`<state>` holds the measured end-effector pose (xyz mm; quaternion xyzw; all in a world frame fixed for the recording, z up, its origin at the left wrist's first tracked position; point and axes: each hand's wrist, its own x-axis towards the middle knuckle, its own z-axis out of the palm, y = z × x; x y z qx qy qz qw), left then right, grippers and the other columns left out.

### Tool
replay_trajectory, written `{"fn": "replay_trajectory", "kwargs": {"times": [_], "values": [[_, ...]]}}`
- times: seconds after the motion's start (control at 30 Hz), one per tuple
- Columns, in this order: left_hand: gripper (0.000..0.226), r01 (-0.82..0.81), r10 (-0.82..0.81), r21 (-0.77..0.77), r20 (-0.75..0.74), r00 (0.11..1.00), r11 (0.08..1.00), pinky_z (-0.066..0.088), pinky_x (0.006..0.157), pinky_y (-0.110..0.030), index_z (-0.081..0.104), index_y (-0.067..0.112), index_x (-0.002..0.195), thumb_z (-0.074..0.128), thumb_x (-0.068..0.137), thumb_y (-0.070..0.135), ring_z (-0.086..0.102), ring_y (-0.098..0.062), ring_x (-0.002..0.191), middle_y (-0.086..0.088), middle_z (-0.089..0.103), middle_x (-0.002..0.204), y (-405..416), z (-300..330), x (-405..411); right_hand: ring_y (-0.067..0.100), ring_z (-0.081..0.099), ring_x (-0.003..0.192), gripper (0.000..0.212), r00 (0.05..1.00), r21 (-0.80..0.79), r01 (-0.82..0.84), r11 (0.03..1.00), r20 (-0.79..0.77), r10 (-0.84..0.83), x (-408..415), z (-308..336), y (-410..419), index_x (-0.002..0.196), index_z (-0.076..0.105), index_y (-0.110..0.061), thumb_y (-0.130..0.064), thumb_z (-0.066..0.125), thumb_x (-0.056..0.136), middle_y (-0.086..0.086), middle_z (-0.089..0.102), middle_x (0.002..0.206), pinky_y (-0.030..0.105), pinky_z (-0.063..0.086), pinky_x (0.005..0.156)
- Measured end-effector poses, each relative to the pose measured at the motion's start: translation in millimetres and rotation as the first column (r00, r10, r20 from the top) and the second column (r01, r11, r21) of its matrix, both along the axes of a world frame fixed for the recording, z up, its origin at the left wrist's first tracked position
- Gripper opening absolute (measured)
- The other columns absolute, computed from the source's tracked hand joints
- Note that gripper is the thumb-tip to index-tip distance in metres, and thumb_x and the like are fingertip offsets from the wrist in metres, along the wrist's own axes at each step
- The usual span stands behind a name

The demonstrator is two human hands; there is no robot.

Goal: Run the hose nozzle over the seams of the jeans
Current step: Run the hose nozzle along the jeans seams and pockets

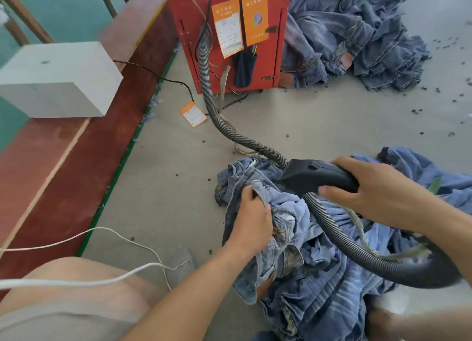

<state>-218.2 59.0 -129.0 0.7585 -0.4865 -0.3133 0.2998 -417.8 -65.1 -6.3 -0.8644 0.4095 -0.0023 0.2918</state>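
A crumpled pair of blue jeans (pixel 301 259) lies on the grey floor in front of me. My left hand (pixel 251 219) grips a fold of the denim near the waistband. My right hand (pixel 375 190) is closed around the black hose nozzle (pixel 314 175), whose mouth presses down on the jeans just right of my left hand. A grey ribbed hose (pixel 217 110) runs from the nozzle back to a red machine, and a second loop of hose (pixel 357 253) curls over the jeans at the right.
The red machine (pixel 227 34) with orange paper tags stands ahead. A pile of jeans (pixel 357 34) lies to its right. A white box (pixel 58 80) sits on a red ledge at the left. White cord (pixel 107 280) crosses my knee. Dark lint specks dot the floor.
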Motion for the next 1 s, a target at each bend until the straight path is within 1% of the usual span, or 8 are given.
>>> {"fn": "replay_trajectory", "kwargs": {"times": [0.13, 0.23, 0.37, 0.6, 0.7, 0.8, 0.93, 1.0], "values": [[0.068, 0.172, -0.151, -0.097, 0.194, 0.969, 0.98, 0.049, 0.096, -0.039, 0.037, 0.015, 0.154, 0.051, 0.093, -0.012, 0.053, -0.026, 0.112, 0.001, 0.036, 0.15, 4, 2, -12, 0.004, 0.063, 0.056, 0.017, 0.995, 0.08, -0.081, 0.993, -0.047, 0.085, 4, 11, 10, 0.095, 0.049, -0.059, -0.07, 0.055, 0.083, -0.028, 0.064, 0.082, 0.023, 0.05, 0.05], [0.076, 0.227, -0.188, -0.112, 0.282, 0.941, 0.967, 0.049, 0.096, -0.042, 0.033, 0.013, 0.157, 0.051, 0.088, -0.015, 0.054, -0.031, 0.118, -0.004, 0.042, 0.149, 5, 0, -19, 0.003, 0.061, 0.054, 0.013, 0.995, 0.04, -0.055, 0.998, -0.079, 0.058, 15, 7, 15, 0.094, 0.05, -0.054, -0.064, 0.057, 0.088, -0.014, 0.066, 0.07, 0.018, 0.043, 0.046], [0.078, 0.247, -0.213, -0.078, 0.308, 0.927, 0.966, 0.036, 0.119, -0.04, 0.027, 0.007, 0.16, 0.055, 0.091, -0.014, 0.033, -0.025, 0.148, -0.004, 0.024, 0.167, 10, -1, -19, 0.011, 0.06, 0.049, 0.023, 0.982, -0.084, 0.164, 0.983, -0.08, -0.171, 17, 9, 1, 0.096, 0.052, -0.034, -0.056, 0.058, 0.094, -0.004, 0.062, 0.064, 0.027, 0.044, 0.046], [0.071, 0.192, -0.139, -0.146, 0.315, 0.939, 0.97, 0.046, 0.11, -0.038, 0.033, 0.009, 0.158, 0.053, 0.094, -0.013, 0.05, -0.025, 0.132, -0.002, 0.035, 0.16, 6, -2, -14, 0.019, 0.059, 0.038, 0.02, 0.998, 0.291, 0.051, 0.955, -0.051, -0.038, 4, 18, 12, 0.09, 0.058, -0.04, -0.06, 0.062, 0.089, 0.003, 0.063, 0.052, 0.027, 0.047, 0.041], [0.067, 0.159, -0.13, -0.177, 0.167, 0.977, 0.971, 0.04, 0.109, -0.02, 0.041, 0.015, 0.155, 0.049, 0.094, -0.012, 0.048, -0.013, 0.136, 0.004, 0.042, 0.155, 4, -2, -16, 0.017, 0.057, 0.037, 0.022, 0.983, 0.236, 0.18, 0.955, 0.006, -0.186, 18, 0, 6, 0.094, 0.061, -0.025, -0.046, 0.064, 0.097, 0.001, 0.06, 0.05, 0.03, 0.049, 0.04], [0.063, 0.068, -0.1, -0.21, -0.149, 0.984, 0.975, 0.024, 0.114, -0.006, 0.045, 0.024, 0.152, 0.043, 0.099, -0.009, 0.034, 0.019, 0.136, 0.021, 0.042, 0.152, 2, 2, -12, 0.017, 0.057, 0.038, 0.023, 0.966, 0.236, 0.24, 0.942, 0.04, -0.256, 13, 1, -2, 0.094, 0.062, -0.022, -0.044, 0.065, 0.098, -0.001, 0.06, 0.049, 0.032, 0.05, 0.04], [0.055, -0.083, 0.071, -0.007, -0.432, 0.899, 0.997, 0.03, 0.125, -0.036, 0.038, 0.022, 0.158, 0.042, 0.106, 0.003, 0.039, -0.007, 0.147, 0.008, 0.046, 0.157, -1, -3, -3, 0.025, 0.06, 0.039, 0.019, 0.978, 0.205, 0.198, 0.959, 0.03, -0.208, -1, 6, -2, 0.088, 0.058, -0.032, -0.048, 0.065, 0.095, 0.005, 0.063, 0.054, 0.037, 0.054, 0.04], [0.054, -0.091, 0.09, 0.022, -0.521, 0.849, 0.996, 0.037, 0.121, -0.04, 0.042, 0.024, 0.156, 0.045, 0.106, 0.004, 0.048, -0.01, 0.141, 0.008, 0.054, 0.151, -1, -2, -3, 0.023, 0.06, 0.04, 0.02, 0.988, 0.216, 0.149, 0.965, 0.006, -0.154, 1, 9, 0, 0.088, 0.058, -0.034, -0.051, 0.066, 0.093, 0.004, 0.063, 0.054, 0.033, 0.052, 0.04]]}}
